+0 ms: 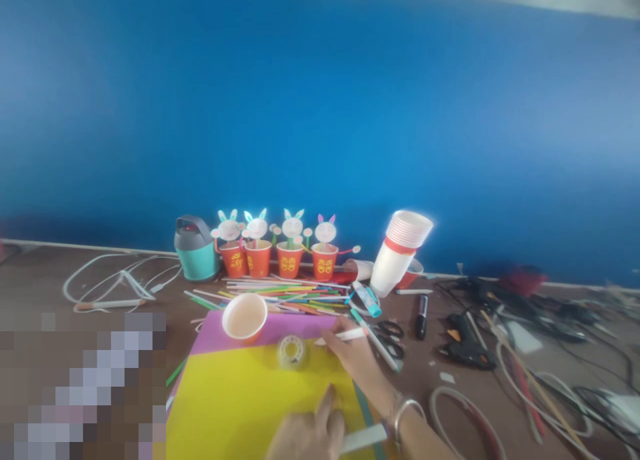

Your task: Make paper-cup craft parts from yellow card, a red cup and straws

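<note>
Currently we list: right hand [357, 359] pinching thin white stick [343, 337] above yellow paper sheet [235, 407]; left hand [306, 435] pressing sheet, grip unclear; marking, we judge, needs steadiness

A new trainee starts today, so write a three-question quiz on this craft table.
1. How many bunny cups stand in the row by the wall?
2. True or false: the tape roll lies on the yellow sheet.
3. What does the right hand hold in its fingers? A) scissors B) a white stick C) a marker

Key: 1. four; 2. true; 3. B
</note>
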Action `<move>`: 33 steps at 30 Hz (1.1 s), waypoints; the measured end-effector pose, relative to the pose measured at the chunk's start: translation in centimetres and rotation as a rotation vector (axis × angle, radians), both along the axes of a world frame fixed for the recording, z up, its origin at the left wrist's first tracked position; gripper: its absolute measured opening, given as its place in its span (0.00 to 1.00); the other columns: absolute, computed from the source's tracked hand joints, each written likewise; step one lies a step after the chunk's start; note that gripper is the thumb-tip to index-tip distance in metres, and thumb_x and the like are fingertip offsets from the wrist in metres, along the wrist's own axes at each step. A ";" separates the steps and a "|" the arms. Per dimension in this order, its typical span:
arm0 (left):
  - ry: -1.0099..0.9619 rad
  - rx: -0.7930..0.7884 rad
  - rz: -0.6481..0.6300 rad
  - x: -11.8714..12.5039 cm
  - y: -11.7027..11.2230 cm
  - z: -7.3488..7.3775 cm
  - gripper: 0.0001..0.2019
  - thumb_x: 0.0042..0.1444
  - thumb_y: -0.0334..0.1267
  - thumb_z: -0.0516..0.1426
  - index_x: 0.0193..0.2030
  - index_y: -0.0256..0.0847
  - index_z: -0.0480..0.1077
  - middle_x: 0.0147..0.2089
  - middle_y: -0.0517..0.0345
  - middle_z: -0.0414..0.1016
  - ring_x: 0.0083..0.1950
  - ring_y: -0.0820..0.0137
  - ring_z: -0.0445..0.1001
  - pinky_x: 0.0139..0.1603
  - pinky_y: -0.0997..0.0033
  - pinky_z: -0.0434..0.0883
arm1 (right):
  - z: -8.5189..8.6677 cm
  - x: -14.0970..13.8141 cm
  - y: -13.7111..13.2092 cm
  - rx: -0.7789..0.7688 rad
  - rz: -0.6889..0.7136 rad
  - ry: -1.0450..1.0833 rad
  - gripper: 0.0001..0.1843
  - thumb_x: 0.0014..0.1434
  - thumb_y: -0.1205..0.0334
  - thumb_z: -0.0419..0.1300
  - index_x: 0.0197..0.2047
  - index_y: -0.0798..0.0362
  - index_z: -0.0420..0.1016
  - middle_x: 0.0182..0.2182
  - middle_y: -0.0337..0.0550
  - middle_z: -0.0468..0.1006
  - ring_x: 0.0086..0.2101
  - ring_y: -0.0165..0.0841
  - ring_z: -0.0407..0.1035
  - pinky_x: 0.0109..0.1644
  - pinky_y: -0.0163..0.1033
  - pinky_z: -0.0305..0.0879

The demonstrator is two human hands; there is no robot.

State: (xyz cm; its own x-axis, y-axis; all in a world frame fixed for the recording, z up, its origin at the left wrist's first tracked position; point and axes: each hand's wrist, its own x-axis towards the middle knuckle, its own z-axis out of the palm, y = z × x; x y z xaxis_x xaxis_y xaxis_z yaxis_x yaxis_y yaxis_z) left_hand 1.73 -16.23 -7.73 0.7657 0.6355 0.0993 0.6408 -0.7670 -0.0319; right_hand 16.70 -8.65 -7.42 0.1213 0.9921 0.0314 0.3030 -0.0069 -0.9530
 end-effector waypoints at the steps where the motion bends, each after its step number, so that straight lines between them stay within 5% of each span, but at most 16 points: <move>1: 0.001 0.000 0.004 0.0 0.0 0.1 0.10 0.57 0.26 0.53 0.43 0.39 0.72 0.59 0.46 0.71 0.23 0.70 0.78 0.25 0.71 0.78 | -0.1 0.1 0.0 0.001 0.003 0.011 0.15 0.51 0.55 0.60 0.21 0.50 0.60 0.15 0.32 0.66 0.19 0.27 0.59 0.24 0.33 0.55; 16: 0.074 -0.078 0.004 0.3 -0.1 0.6 0.11 0.60 0.28 0.51 0.47 0.38 0.71 0.61 0.43 0.68 0.28 0.65 0.80 0.25 0.70 0.78 | 1.1 -0.5 -0.5 -0.061 0.029 -0.054 0.15 0.50 0.58 0.63 0.20 0.51 0.60 0.14 0.30 0.63 0.18 0.25 0.55 0.21 0.32 0.49; 27: 0.046 -0.119 -0.056 -0.2 0.6 -0.3 0.14 0.61 0.28 0.49 0.51 0.36 0.69 0.62 0.41 0.66 0.25 0.66 0.79 0.22 0.70 0.77 | 2.0 1.2 -0.5 0.008 -0.229 0.477 0.19 0.50 0.46 0.63 0.22 0.49 0.63 0.18 0.34 0.66 0.19 0.27 0.57 0.21 0.33 0.49; 33: 0.084 -0.210 -0.026 -0.2 0.6 1.1 0.20 0.59 0.25 0.47 0.58 0.35 0.66 0.63 0.41 0.64 0.29 0.63 0.80 0.27 0.66 0.79 | 3.5 1.9 -1.0 -0.181 -0.224 0.474 0.15 0.45 0.49 0.66 0.25 0.51 0.69 0.19 0.37 0.72 0.20 0.28 0.63 0.22 0.33 0.53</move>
